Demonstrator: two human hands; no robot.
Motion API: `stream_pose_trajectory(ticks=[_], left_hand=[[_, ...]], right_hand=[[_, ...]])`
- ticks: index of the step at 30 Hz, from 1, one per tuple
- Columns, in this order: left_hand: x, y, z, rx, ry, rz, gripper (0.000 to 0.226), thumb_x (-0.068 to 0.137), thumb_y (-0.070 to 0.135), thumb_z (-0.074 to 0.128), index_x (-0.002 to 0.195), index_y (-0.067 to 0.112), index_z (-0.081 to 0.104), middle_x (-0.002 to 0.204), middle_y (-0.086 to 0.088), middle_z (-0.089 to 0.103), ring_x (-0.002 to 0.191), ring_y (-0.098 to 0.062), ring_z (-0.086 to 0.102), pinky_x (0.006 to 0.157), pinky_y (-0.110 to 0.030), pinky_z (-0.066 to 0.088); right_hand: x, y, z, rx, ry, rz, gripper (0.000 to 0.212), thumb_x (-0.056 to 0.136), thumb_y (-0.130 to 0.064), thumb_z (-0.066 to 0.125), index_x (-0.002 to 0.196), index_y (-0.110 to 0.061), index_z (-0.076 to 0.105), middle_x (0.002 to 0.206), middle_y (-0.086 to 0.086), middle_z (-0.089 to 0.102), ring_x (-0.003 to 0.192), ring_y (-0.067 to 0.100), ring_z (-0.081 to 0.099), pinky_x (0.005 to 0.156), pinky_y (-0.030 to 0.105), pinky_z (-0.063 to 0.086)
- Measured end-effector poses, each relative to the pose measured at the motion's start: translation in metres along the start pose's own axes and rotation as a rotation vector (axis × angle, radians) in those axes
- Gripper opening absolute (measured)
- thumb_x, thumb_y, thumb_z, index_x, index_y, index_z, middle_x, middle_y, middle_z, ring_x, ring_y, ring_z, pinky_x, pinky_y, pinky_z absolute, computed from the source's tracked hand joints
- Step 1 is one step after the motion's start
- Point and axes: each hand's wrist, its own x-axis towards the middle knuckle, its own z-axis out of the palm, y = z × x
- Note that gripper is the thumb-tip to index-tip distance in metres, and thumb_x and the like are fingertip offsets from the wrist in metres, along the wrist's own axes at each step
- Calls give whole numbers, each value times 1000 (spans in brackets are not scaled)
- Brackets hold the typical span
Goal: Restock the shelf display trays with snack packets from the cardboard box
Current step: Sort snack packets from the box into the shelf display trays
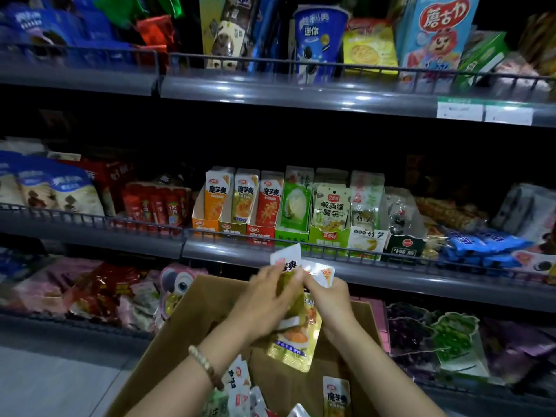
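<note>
While reaching over the cardboard box (pixel 180 326), gripped a bundle of snack packets (pixel 296 338) in both hands, just above the box's far rim. Curled the fingers (pixel 270 279) of the left hand (pixel 264 299) round the bundle's upper half; pinched the packet tops with those of the right hand (pixel 329 299). Had more loose packets (pixel 337 395) lying inside the box, at its near end. Faced the display trays (pixel 260 231), ranged in a row on the shelf (pixel 376 275) beyond the box. Wore a bead bracelet (pixel 206 367) on the left wrist.

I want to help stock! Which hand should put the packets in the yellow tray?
Probably left. The left hand holds the packets and is nearer the yellow tray; the right hand, also holding, is farther right.
</note>
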Motion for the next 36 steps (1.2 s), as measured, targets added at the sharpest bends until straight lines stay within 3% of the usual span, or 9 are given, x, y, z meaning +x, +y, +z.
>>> stream_pose_trajectory(ticks=[2,4,6,12,17,21,26,32,36], left_hand=[[-3,2,7,-418,-177,-94,76,79,72,40,143,32,31,133,8,53,113,-9,59,96,-31,48],[-5,1,4,-828,-157,-196,45,92,45,48,132,25,46,111,2,68,91,-10,69,79,-27,55],[-9,-8,1,-1053,-105,-247,28,99,28,42,123,25,55,107,-4,71,94,-18,69,84,-34,55],[-21,-19,7,-962,-143,-199,27,96,33,46,122,32,55,108,2,72,97,-18,69,85,-37,53],[-18,-15,3,-927,-224,-150,32,94,16,52,122,32,54,107,-4,72,90,-17,70,71,-28,56],[-13,-23,3,-915,-164,-142,28,96,25,48,123,29,54,109,-3,71,92,-15,69,76,-29,56],[-6,-31,-4,-648,-120,-36,31,86,39,58,113,22,57,86,8,72,70,-7,68,45,-21,50],[13,-47,-38,-586,-77,94,30,81,36,62,106,19,57,79,4,70,65,-14,66,41,-21,47],[34,-56,-58,-559,-48,101,32,81,38,59,107,19,57,83,2,71,69,-16,67,44,-20,47]], right_hand=[[1,-1,6,-34,1,-41,16,84,-25,69,78,-11,70,79,11,73,77,28,69,72,35,52],[0,0,9,-55,4,-89,18,86,-27,66,75,-12,69,76,12,72,75,30,68,68,35,51],[-2,-2,8,-23,16,-108,18,87,-26,66,76,-11,67,73,9,72,68,24,69,64,31,51],[11,-9,12,16,192,-184,13,86,-26,67,85,-17,57,92,16,67,83,30,66,74,40,53],[13,-12,21,23,57,-240,22,89,-12,63,97,-15,43,81,5,58,54,2,60,49,18,47],[21,-21,22,-20,38,-355,19,87,-8,64,89,-21,50,88,7,60,61,10,63,49,22,48],[39,-32,36,-129,-13,-456,14,92,-13,57,86,-26,60,90,-3,63,77,16,63,65,31,49],[63,-55,41,-177,-391,-22,15,94,-20,53,98,-22,68,86,2,72,72,15,65,68,29,50],[86,-69,47,-390,-505,-252,25,97,-28,46,118,-31,59,96,-2,72,84,9,68,76,24,55]])
